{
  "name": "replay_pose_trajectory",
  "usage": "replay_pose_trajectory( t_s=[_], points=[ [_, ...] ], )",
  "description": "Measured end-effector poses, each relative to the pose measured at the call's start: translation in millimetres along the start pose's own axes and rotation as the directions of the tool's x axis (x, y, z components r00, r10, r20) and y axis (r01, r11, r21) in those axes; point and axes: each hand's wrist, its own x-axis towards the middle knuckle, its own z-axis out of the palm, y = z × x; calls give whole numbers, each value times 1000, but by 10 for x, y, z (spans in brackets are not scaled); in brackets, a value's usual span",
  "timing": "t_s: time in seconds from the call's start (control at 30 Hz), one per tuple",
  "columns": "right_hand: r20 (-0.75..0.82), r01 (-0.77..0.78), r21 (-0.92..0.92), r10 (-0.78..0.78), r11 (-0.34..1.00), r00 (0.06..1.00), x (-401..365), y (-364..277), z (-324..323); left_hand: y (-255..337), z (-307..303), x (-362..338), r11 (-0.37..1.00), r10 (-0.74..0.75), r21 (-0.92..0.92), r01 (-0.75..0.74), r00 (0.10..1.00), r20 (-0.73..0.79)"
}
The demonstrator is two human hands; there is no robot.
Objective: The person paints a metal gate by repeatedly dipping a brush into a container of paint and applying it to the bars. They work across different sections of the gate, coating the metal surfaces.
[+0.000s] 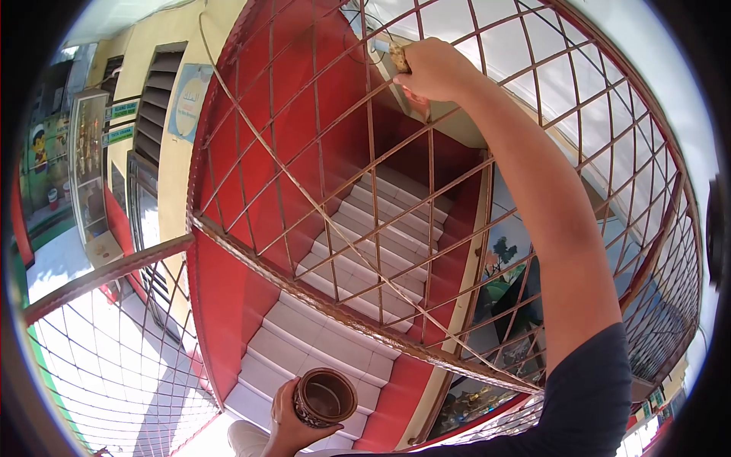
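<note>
My left hand point(288, 428) is low in the view, closed around the side of a brown round pot point(326, 397) with a patterned outside. The pot's mouth faces up toward me, and its inside looks dark brown. My right hand point(438, 70) is raised high at the metal lattice point(373, 160), its arm stretched out from a dark sleeve. Between its thumb and fingers is a small mottled yellowish-brown piece point(397, 58), held against or close to the bars. Its exact kind is too small to make out.
Behind the lattice, tiled stairs point(365, 259) run between red walls point(274, 99). A thin pale rod point(304, 194) crosses the lattice diagonally. At left are a metal railing point(114, 278), a glass display cabinet point(90, 167) and a yellow wall with louvres. A painted mural point(506, 266) is at right.
</note>
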Motion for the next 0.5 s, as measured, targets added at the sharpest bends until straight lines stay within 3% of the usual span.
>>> replay_pose_trajectory(
  t_s=[0.07, 0.13, 0.23, 0.33, 0.4, 0.47, 0.5],
  points=[
    [-5, -93, 169, 96, 981, 995, 1, 82, -254, -23, -23, 0, 1000, -18, -7, 18, 1000, -4],
    [-109, -53, 205, 76, 977, 991, -121, 78, -370, -57, -10, -32, 1000, -15, -23, 15, 1000, -10],
    [-87, 194, 193, -180, 962, 980, -402, 6, -249, -99, -40, -38, 1000, -6, -11, 6, 1000, 6],
    [25, -67, 410, 63, 910, 998, -592, 52, -546, -27, -79, -3, 999, -53, 2, 53, 999, 8],
    [-79, -150, 486, 213, 861, 974, -682, 283, -774, -40, -67, 2, 999, -37, 9, 37, 999, -6],
    [-377, -102, 403, 266, 910, 887, -729, 661, -742, -57, -64, -11, 999, -37, 11, 37, 999, -3],
    [-408, -133, 385, 298, 913, 863, -762, 782, -755, -65, -69, -11, 999, -42, 8, 42, 999, 7]
  ],
)
